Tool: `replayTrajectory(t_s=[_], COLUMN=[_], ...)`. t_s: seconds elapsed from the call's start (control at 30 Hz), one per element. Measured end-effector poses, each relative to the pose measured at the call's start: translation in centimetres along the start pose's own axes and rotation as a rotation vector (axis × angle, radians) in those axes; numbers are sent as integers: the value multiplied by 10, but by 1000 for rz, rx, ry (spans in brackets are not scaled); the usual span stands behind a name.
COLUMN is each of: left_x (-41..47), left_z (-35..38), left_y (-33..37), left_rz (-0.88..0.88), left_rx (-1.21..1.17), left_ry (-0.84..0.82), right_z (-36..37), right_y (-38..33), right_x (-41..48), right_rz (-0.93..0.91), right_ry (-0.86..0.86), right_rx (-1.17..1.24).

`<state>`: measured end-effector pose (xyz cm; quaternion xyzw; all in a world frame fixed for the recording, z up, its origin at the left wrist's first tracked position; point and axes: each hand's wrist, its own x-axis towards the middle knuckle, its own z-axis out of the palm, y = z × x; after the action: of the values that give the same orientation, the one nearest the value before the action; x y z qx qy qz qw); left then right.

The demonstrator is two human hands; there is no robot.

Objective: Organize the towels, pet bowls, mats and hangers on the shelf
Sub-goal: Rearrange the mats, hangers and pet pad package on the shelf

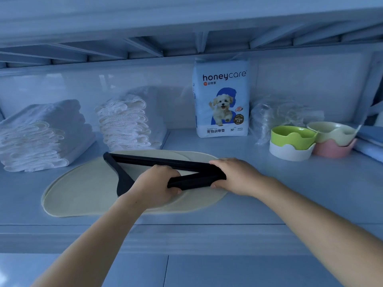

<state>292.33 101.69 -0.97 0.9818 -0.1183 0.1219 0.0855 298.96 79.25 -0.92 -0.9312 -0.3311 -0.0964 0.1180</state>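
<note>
Right now I have both hands wrapped around a bundle of black hangers [165,164], holding it just over the pale round mats [83,193] that lie flat near the front middle of the shelf [290,193]. My left hand [157,183] is closed around the bundle where the arms meet near the middle, thumb side up; my right hand [234,175] is clamped over the right end, fingers curled under it. The far corner of the hangers points left, toward the towels.

Two stacks of folded white towels [41,137] sit at the far left, side by side and a little apart. A pack of pet training pads [221,100] stands upright against the back wall, with crumpled clear plastic wrap [275,114] just to its right. Further right are the pet bowls — a green bowl [292,137] nested on a white one, and a beige bowl [331,132] nested on a pink one, the two pairs touching.

I judge the hanger step to be in hand: towels, bowls and mats look sorted already, and the hangers are the last loose group. The next move calls for a resting spot — on the mats directly below, or the bare stretch of shelf to the right and near. I would keep the bundle squeezed together so the arms stay aligned, lower it flat, and open both hands only once it rests.
</note>
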Motion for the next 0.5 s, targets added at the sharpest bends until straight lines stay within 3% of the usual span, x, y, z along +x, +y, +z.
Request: replayTrajectory(t_s=[0.5], left_x=[35], left_z=[41], left_y=[147], left_rz=[182], left_rx=[9], left_ry=[-65], right_z=[-38], right_y=[106], right_x=[-140], right_rz=[181], right_ry=[47], right_rx=[28])
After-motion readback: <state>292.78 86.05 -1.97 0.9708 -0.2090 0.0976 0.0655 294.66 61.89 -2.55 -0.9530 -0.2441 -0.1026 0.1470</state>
